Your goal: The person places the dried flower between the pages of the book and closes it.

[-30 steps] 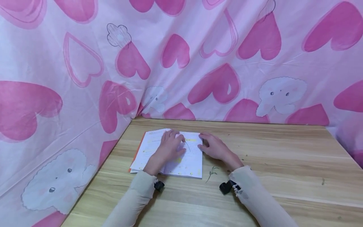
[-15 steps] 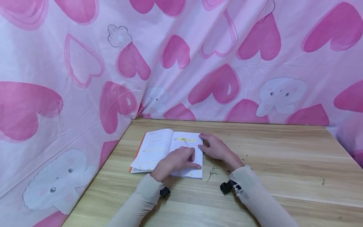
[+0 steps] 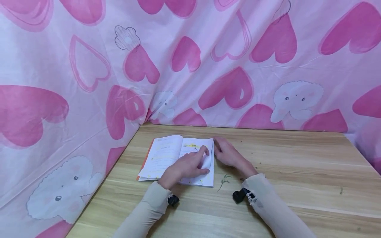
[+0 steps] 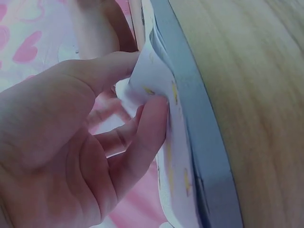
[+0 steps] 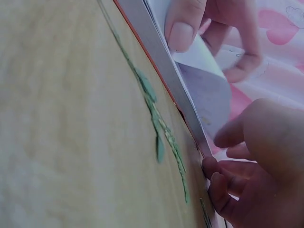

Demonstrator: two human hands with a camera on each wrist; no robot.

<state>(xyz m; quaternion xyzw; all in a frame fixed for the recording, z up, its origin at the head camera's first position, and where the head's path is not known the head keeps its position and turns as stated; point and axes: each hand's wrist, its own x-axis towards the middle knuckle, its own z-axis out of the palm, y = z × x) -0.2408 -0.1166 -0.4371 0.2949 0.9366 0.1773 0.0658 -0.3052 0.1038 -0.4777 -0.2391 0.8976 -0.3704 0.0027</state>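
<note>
An open book [image 3: 166, 158] lies on the wooden table [image 3: 297, 165], a little left of the centre of the head view and close to the corner where the two walls of pink heart-printed cloth [image 3: 208, 66] meet. Its pages are white with yellow marks, and an orange cover edge shows at its left side.

The left hand [image 3: 186, 167] lies over the lower part of the right-hand page. In the left wrist view this hand [image 4: 71, 156] pinches the lifted page [image 4: 152, 85] between thumb and forefinger, so the fingers are closed on the paper and the page edge stands up from the block of the book [image 4: 199, 142].

The right hand [image 3: 229, 154] rests at the right edge of the book, just beside the lifted page. In the right wrist view, at the lower right of the frame, its curled fingers [image 5: 223, 190] touch the edge of the book [image 5: 161, 61]; it presses there and I cannot see that it grips anything.

A small green plant sprig [image 3: 223, 181] lies on the table just below and right of the book, between the two forearms. In the right wrist view the sprig [image 5: 159, 128] runs along the table beside the book's edge.
</note>
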